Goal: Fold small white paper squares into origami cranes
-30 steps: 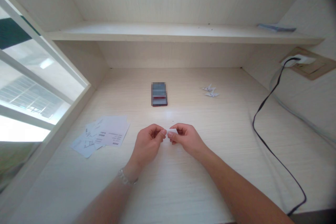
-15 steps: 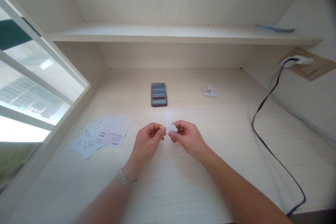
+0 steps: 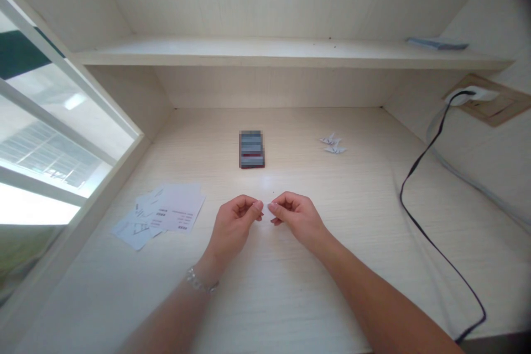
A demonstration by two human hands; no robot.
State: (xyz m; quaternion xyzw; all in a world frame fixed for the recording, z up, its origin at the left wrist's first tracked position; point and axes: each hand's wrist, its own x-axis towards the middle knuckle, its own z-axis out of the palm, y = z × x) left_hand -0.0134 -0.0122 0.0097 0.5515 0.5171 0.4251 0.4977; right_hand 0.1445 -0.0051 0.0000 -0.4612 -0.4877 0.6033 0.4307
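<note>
A small white paper piece [image 3: 269, 210], partly hidden, is pinched between the left hand [image 3: 234, 225] and right hand [image 3: 296, 218], held together over the pale wood-grain counter [image 3: 352, 221]. Loose printed white paper sheets [image 3: 174, 211] lie to the left; a pixelated dark rectangular object [image 3: 251, 149] and small folded white paper figures [image 3: 332, 144] lie ahead, a thin black cable [image 3: 418, 215] to the right, none obstructing the hands.

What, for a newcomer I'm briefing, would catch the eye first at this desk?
The left hand and right hand pinch a small white paper at the front centre of the desk. To their left lie scattered printed sheets; on the right, a black cable curves down the desk.
</note>
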